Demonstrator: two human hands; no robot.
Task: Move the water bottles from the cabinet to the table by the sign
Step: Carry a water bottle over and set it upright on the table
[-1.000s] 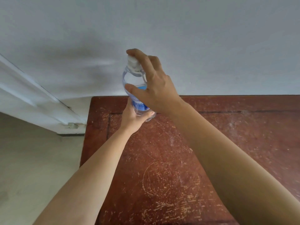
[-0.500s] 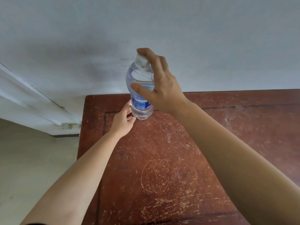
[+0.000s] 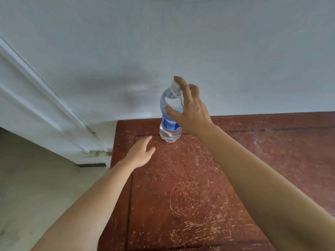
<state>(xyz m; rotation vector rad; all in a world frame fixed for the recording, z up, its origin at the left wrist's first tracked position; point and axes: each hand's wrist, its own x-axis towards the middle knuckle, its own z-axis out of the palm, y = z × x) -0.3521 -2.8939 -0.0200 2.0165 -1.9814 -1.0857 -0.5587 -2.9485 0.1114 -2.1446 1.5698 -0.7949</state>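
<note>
**A:** Where is the water bottle [image 3: 170, 132]?

**B:** It stands upright on the table [image 3: 208, 169], near the back left corner and close to the wall [image 3: 181, 42]. It is 1 clear bottle with a blue label [image 3: 169, 125] and a pale cap [image 3: 175, 85], and its base is on the wood.

**A:** Which hand has it?

**B:** The right hand [image 3: 192, 113]. It reaches in from the right and curves round the upper half. The forefinger [image 3: 181, 84] lies over the cap and the thumb [image 3: 172, 111] crosses the front of the body just above the label. The other fingers are mostly behind the bottle, so I cannot say how they sit.

**A:** And the left hand [image 3: 140, 153]?

**B:** It is flat and relaxed, palm down, with straight fingers that hold nothing. It is low over the table, just to the left of the bottle's base and nearer the camera, apart from the bottle. I cannot tell whether it touches the wood.

**A:** What about the table?

**B:** It is reddish-brown wood, heavily scratched, with 1 ring-shaped scratch mark [image 3: 198, 198] near the middle.

**A:** Anything around it?

**B:** A white moulded frame [image 3: 45, 105] runs down the left side to the pale floor [image 3: 36, 187]. Both forearms are bare.
</note>
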